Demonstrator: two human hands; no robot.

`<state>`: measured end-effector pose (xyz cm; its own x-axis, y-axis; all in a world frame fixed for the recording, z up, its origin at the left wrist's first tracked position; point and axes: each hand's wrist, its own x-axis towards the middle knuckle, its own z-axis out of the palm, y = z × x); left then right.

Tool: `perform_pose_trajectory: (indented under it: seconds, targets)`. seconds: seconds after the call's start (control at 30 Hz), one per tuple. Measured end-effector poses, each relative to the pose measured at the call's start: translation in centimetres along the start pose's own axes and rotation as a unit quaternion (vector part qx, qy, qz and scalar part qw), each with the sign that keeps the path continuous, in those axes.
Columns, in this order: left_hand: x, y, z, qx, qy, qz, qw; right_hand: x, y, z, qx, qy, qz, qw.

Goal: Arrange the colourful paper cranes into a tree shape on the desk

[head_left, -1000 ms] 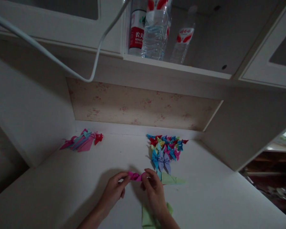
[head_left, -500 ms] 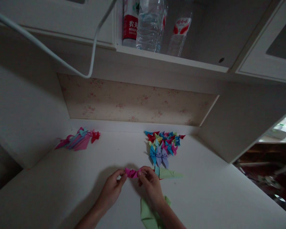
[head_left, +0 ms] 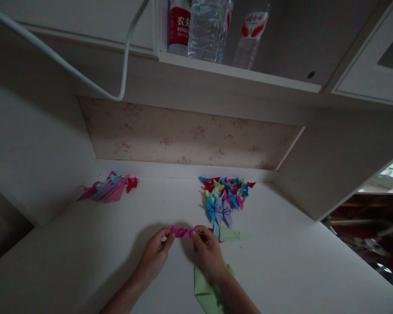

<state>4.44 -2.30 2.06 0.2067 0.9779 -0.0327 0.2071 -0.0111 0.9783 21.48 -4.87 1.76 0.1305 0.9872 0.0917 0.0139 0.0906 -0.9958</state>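
Note:
Between my two hands a small piece of folded magenta paper (head_left: pixel 182 232) is stretched sideways just over the white desk. My left hand (head_left: pixel 157 248) pinches its left end with thumb and forefinger. At the other end my right hand (head_left: pixel 209 249) grips it, thumb in front and fingers curled behind. Light green folded paper (head_left: pixel 205 290) lies partly under my right wrist. Just beyond the right hand are a flat pale green folded piece (head_left: pixel 234 234) and a light blue strip (head_left: pixel 216 230), with a bit of red beside them.
A cluster of colourful folded paper pieces (head_left: pixel 227 196) sits at the desk's back right. More folded paper (head_left: pixel 109 188), pink and blue, lies at the back left. Overhead, a shelf (head_left: pixel 242 75) holds plastic bottles (head_left: pixel 205 32), and a white cable (head_left: pixel 85 80) hangs at upper left.
The magenta paper looks flatter and drawn a little straighter between my fingers. My right fingers have shifted slightly on its end. The whole view has tilted a little.

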Motion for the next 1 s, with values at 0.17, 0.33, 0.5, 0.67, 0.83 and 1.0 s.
perform_pose_trajectory:
  seconds: [0.17,0.33,0.5,0.67,0.83,1.0]
  targets:
    - [-0.25,0.34,0.12,0.0,0.006,0.032,0.999,0.12,-0.12,-0.2,-0.009,0.001,0.0,1.0]
    - [-0.4,0.54,-0.12,0.011,0.004,0.045,0.999,0.28,0.32,-0.02,-0.014,0.006,0.001,1.0]
    - [-0.32,0.74,-0.47,0.031,0.03,0.095,0.995,0.0,0.65,-0.03,-0.012,-0.015,0.013,1.0]
    - [-0.38,0.71,-0.37,0.036,0.032,0.096,0.994,-0.16,0.32,-0.26,0.032,-0.032,0.008,0.999]
    - [-0.49,0.87,-0.26,0.072,0.039,0.097,0.992,-0.09,0.18,-0.33,0.06,-0.037,0.023,0.997]
    - [-0.47,0.89,-0.12,0.081,0.034,0.097,0.991,0.07,0.19,-0.24,0.058,-0.009,0.03,0.998]
